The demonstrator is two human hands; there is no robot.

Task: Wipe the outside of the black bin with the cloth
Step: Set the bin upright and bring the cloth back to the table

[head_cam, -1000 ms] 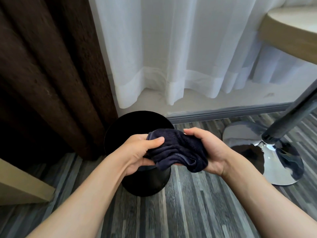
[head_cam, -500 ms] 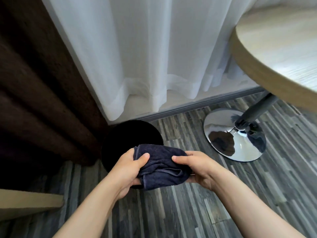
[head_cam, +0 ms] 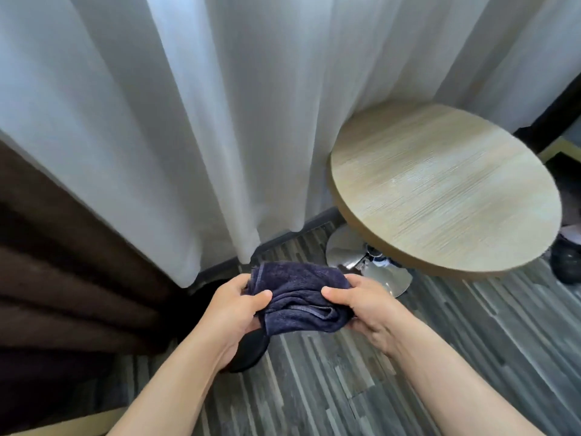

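— What do you hold in the head view?

— I hold the dark blue cloth (head_cam: pixel 298 298) with both hands, in front of me and above the floor (head_cam: pixel 361 372). My left hand (head_cam: pixel 234 313) grips its left end, with the thumb on top and the fingers curled under. My right hand (head_cam: pixel 361 306) pinches the right end in the same way, thumb over the fabric. The cloth is bunched and folded between them.

— And where is the black bin?

— The black bin (head_cam: pixel 251 349) stands on the floor under my left hand, mostly hidden by the hand and the cloth. I see only a dark part of it below my left wrist. It is near the brown curtain (head_cam: pixel 63 262), and the white curtain (head_cam: pixel 188 121) hangs behind. The round wooden table (head_cam: pixel 440 190) is to the right, well apart from the bin. The cloth does not touch the bin.
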